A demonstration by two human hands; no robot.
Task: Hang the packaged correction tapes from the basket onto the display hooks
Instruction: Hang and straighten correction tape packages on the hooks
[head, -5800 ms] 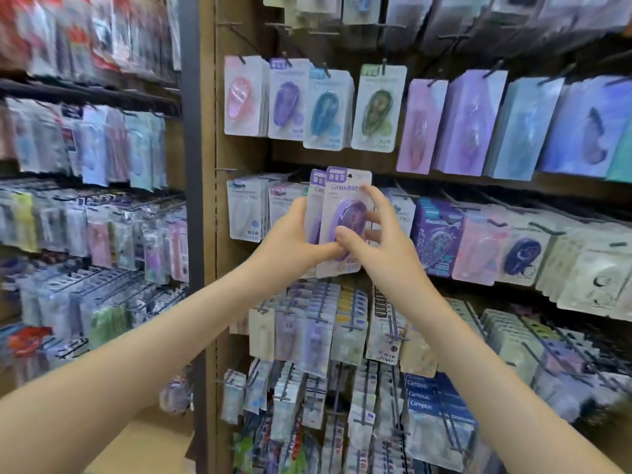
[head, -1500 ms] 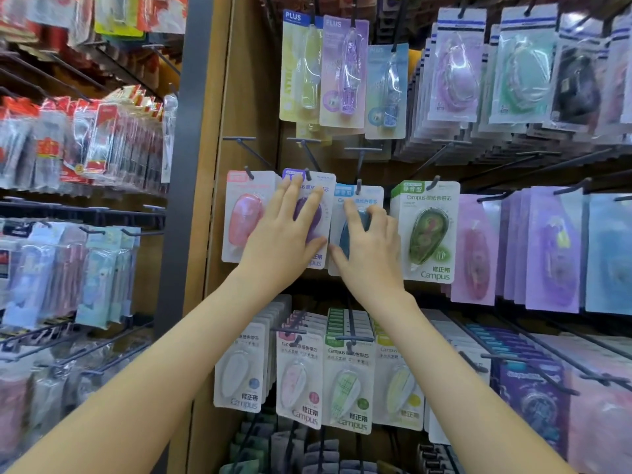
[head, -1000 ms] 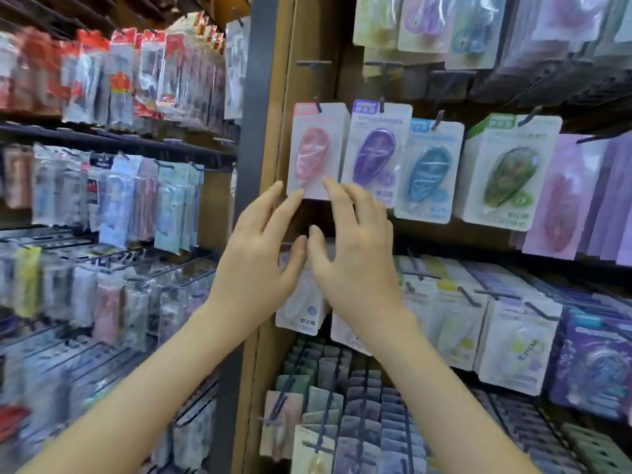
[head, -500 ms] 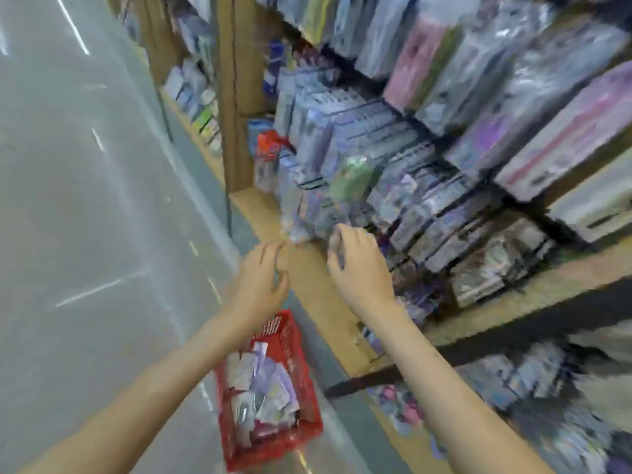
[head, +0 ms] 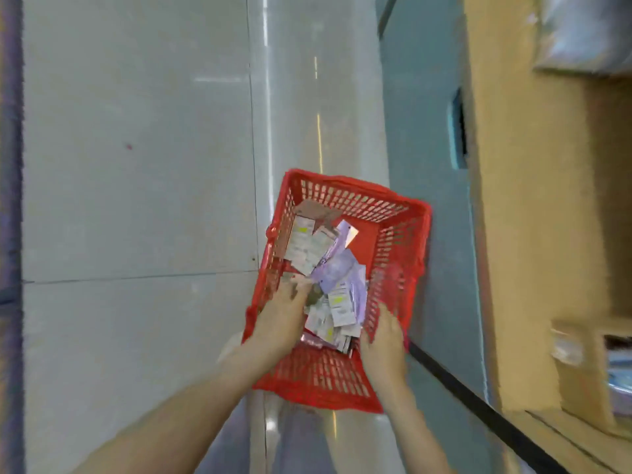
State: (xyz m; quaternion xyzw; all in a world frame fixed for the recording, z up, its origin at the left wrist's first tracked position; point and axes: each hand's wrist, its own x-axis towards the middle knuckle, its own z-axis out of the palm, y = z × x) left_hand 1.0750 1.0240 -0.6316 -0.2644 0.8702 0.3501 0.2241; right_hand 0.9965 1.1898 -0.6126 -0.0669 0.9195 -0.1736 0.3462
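A red plastic basket stands on the floor below me. Inside lies a loose pile of packaged correction tapes, white and lilac cards. My left hand reaches down into the basket's left side, its fingers stretched out and touching the top of the pile. My right hand hovers over the basket's near right wall, fingers extended toward the packets and holding nothing. No display hooks are in view. The picture is blurred by motion.
The wooden base of the shelf unit runs along the right, with a grey plinth and a black strip at its foot. Pale floor tiles spread out to the left of the basket.
My view has swung from the hung packets down to the floor. Both hands have dropped from the display to the basket, and the left hand has entered it.
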